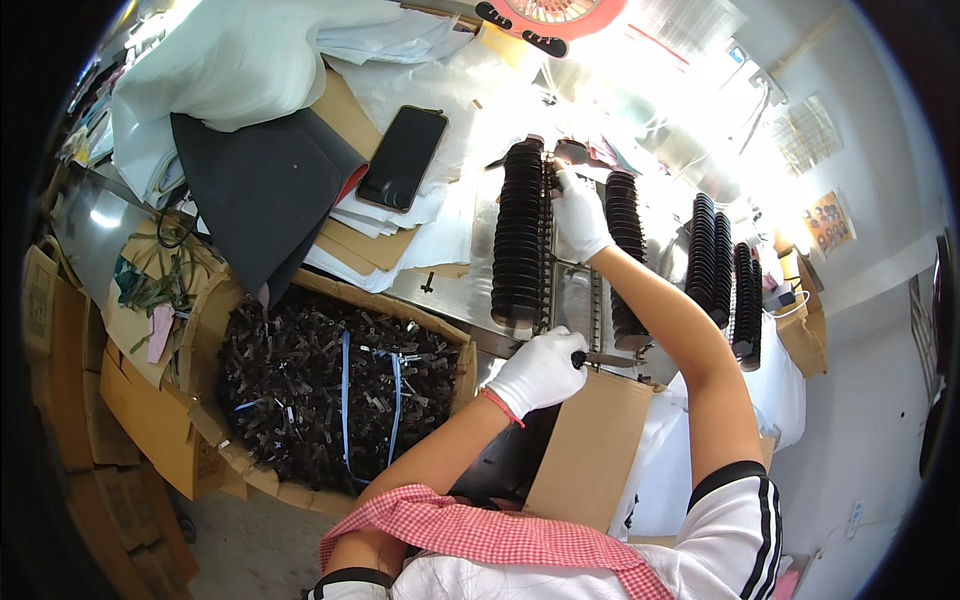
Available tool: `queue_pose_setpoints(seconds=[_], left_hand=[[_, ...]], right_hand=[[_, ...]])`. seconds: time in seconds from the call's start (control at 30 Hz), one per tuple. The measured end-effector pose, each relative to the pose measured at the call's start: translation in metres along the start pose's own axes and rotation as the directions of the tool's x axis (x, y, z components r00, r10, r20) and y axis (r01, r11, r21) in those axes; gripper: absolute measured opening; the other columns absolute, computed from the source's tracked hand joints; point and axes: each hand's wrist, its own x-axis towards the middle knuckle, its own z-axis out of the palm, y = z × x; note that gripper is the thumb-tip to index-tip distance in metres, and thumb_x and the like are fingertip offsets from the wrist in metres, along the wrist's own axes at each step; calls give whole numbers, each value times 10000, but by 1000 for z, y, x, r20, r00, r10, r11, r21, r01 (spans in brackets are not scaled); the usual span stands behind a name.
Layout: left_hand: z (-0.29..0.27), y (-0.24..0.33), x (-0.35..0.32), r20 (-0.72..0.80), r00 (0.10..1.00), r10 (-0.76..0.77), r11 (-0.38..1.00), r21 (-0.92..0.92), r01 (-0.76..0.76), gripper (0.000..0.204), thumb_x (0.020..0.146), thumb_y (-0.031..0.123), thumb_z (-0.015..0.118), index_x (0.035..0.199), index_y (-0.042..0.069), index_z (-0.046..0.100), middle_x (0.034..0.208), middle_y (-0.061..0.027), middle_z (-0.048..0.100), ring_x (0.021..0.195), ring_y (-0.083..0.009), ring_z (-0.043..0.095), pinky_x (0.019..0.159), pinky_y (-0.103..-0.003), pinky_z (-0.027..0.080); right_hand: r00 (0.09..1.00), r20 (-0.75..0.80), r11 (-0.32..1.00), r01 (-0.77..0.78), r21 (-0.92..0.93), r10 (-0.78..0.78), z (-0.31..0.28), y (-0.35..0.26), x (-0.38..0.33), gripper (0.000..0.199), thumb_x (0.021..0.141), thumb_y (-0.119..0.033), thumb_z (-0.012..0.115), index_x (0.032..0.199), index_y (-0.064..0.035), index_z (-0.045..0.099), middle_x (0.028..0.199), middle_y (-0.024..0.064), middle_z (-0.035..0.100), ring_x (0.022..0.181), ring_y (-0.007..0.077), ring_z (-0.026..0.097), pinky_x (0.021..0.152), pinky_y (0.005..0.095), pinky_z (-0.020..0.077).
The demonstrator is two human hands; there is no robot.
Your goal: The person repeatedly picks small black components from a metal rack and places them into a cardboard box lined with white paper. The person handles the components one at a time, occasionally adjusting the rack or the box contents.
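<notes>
My left hand (540,372), gloved, curled around a small black piece (578,358) at the bench's (462,300) near edge; it seemed light, stiff, best pinched endwise. My right hand (582,215) reached the dark rail (547,262), grip unclear.

a long row of thin, dark, round-edged pieces (520,240) runs away from the viewer, stacked close together into a ribbed column. a narrow toothed strip (547,250) lies along its right side. a small black piece (578,358), gripped and partly hidden, is near the row's lower end.
</notes>
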Motion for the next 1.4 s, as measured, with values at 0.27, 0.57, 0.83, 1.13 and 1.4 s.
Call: queue_pose_setpoints(seconds=[0.27,0.57,0.83,1.13,1.4], left_hand=[[-3,35,-9,-149,983,-111,870,-493,24,282,841,114,695,1103,32,634,1009,-75,657,902,-179,656,862,-305,532],[-35,86,9,-246,834,-495,184,-967,-177,484,1022,242,536,1434,121,312,1414,-94,353,1247,-187,473,954,-383,516],[-31,80,-10,-149,857,-493,53,-989,-141,300,1022,164,550,1294,227,440,1184,-11,570,1033,-160,590,858,-357,542],[-41,54,-36,-155,923,-352,142,-984,-112,513,908,17,682,1311,234,451,1298,-48,521,1148,-220,597,872,-345,586],[-41,52,-40,-92,946,-311,31,-996,-87,487,952,92,649,1362,245,437,1316,-61,523,1176,-220,580,950,-369,558]], right_hand=[[991,-44,991,-120,62,123,-55,-29,4,434,857,2,547,1250,-147,657,888,155,689,735,274,668,705,341,543],[894,174,869,331,368,-414,-128,-118,-107,703,1005,-595,362,1341,-10,559,1385,238,543,1112,359,606,979,435,479],[921,-70,828,-309,469,383,-48,0,2,471,879,-155,644,1309,11,548,1296,256,552,1164,353,572,1009,396,449],[938,241,666,-348,660,251,4,64,61,293,907,-63,635,1193,-49,700,1104,39,694,888,91,613,785,245,505],[861,-251,848,309,-430,-441,19,48,53,409,873,-25,522,1244,-148,643,1038,133,720,895,289,704,778,387,551]])
